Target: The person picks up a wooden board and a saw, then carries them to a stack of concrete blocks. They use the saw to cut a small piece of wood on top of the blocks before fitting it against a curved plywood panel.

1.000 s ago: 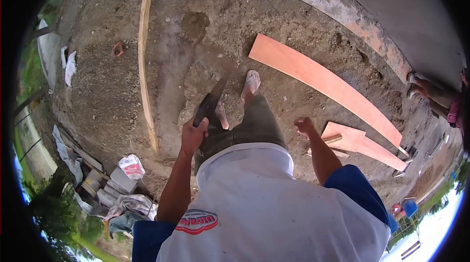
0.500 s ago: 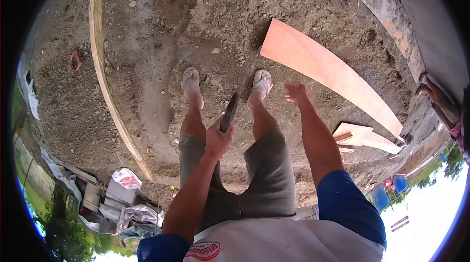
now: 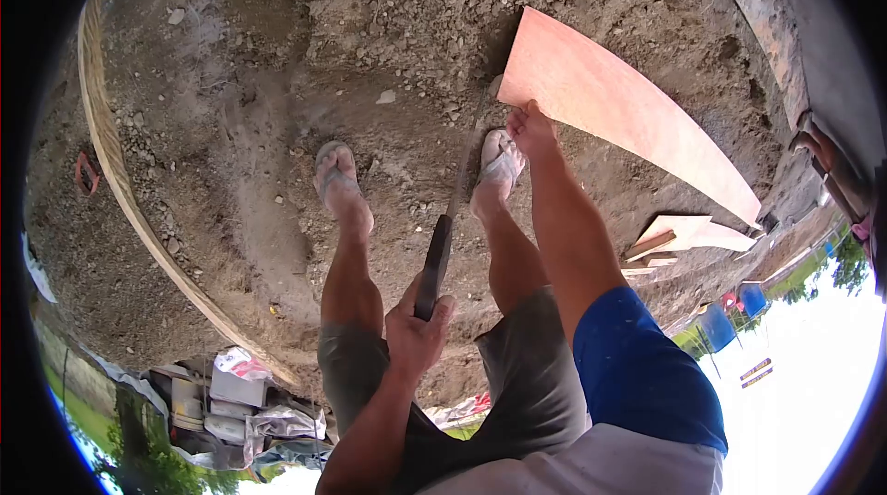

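Left hand (image 3: 416,333) closed around the dark handle of a saw (image 3: 435,259); blade points toward the near corner of a plywood panel (image 3: 619,102). Panel is over dirt ground (image 3: 397,51), just beyond the right foot (image 3: 499,167). Right hand (image 3: 533,130) at panel's edge; cannot tell whether it grips. Hands apart.

A white shirt (image 3: 628,463) with a short, bright blue sleeve (image 3: 642,375) is worn, along with loose olive-grey shorts (image 3: 531,366) and grey-strapped thong sandals (image 3: 504,166).
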A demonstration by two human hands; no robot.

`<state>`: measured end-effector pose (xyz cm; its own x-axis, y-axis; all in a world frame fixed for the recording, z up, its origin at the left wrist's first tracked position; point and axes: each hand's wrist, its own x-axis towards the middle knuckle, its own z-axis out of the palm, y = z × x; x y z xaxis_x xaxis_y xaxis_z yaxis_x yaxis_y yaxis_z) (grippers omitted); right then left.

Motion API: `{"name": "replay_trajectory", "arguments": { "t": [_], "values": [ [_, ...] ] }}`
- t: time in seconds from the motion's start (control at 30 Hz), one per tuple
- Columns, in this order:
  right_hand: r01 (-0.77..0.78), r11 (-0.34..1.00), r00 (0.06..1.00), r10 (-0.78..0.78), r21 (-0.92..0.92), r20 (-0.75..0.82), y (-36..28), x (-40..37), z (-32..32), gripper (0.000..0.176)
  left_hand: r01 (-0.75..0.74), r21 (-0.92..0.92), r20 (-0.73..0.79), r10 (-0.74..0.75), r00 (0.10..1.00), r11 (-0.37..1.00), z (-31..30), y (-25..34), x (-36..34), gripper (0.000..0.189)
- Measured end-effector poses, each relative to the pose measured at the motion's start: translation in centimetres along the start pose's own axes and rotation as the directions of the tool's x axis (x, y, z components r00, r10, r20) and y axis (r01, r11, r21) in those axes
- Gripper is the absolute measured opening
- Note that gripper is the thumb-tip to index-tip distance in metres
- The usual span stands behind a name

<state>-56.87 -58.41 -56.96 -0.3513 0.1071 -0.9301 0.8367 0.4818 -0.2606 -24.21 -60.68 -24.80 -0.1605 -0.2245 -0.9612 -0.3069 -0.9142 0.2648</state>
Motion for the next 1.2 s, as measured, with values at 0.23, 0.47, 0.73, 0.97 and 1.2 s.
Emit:
{"name": "replay_trajectory", "arguments": {
  "t": [0.23,0.47,0.73,0.97,1.2],
  "values": [
    [-0.058,0.988,0.998,0.063,-0.142,0.030,-1.2,-1.0,-0.1,0.023,-0.088,0.076,-0.034,0.091,0.995,0.993,0.3,-0.4,0.7,0.046],
    [-0.033,0.983,0.999,0.032,-0.179,-0.009,-1.3,-2.0,0.3,0.022,-0.031,0.089,-0.069,0.037,0.997,0.996,1.1,-0.8,0.6,0.036],
    [0.026,0.999,0.997,-0.029,0.047,0.072,-0.2,-0.7,0.0,0.021,0.001,0.124,-0.075,0.009,0.997,0.992,1.9,-0.1,0.6,0.022],
    [0.044,0.996,0.996,-0.037,-0.080,0.084,-0.2,-0.4,-0.4,0.025,0.013,0.171,-0.073,-0.001,0.997,0.985,2.0,-0.6,0.9,0.019],
    [0.045,0.977,0.999,-0.041,-0.209,0.025,-0.9,-2.7,1.2,0.026,0.036,0.187,-0.077,-0.022,0.997,0.982,2.3,-0.3,1.0,0.017]
  ]
}}
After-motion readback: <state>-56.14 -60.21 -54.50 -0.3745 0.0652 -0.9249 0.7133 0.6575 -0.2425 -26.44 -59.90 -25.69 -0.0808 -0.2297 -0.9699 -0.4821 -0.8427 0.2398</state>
